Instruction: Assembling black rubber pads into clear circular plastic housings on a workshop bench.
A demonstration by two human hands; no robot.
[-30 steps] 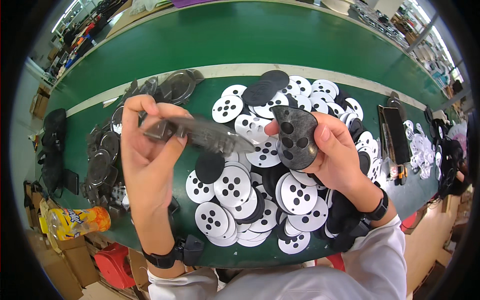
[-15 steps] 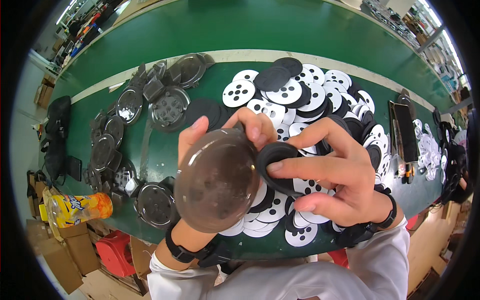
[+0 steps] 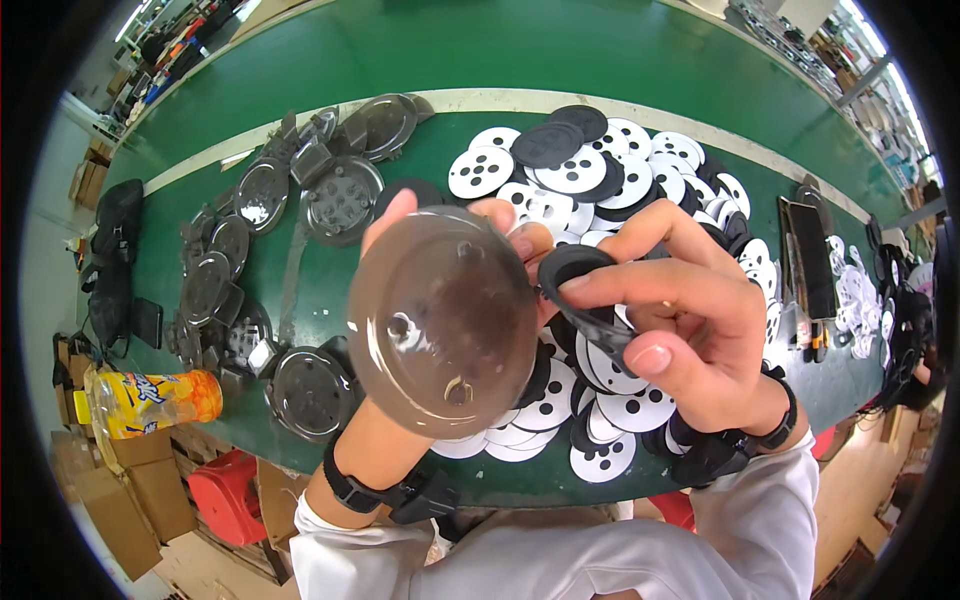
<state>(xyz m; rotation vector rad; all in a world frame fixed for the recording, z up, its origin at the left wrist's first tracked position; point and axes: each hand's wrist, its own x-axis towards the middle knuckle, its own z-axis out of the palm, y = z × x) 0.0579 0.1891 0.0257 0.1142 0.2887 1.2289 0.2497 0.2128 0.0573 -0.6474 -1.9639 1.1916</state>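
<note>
Compared with half a second ago, my smoky cover [image 3: 435, 310] has turned its round face more toward me, and the black pad [image 3: 572, 262] has shifted a little away from the cover's rim. My left hand [image 3: 530, 240] is mostly hidden behind the cover; its fingers are spread around the back and grip it, with fingertips showing beyond the upper rim. My right hand [image 3: 700, 320] is nearly closed: two fingers pinch the bent upper edge of the pad, and the thumb sits by its lower end, but whether it presses there I cannot tell. The pad is just beside the left fingertips; if it touches the rim I cannot see. Beneath the right fingers lie many white discs [image 3: 600, 465], and well to the left of the left fingers other smoky covers [image 3: 312, 395] rest on the green table [image 3: 325, 290]. I judge that the soft pad could spring out of the pinch, because it is strongly curled and only its edge is held. The cover could also slide, because its surface looks smooth.
</note>
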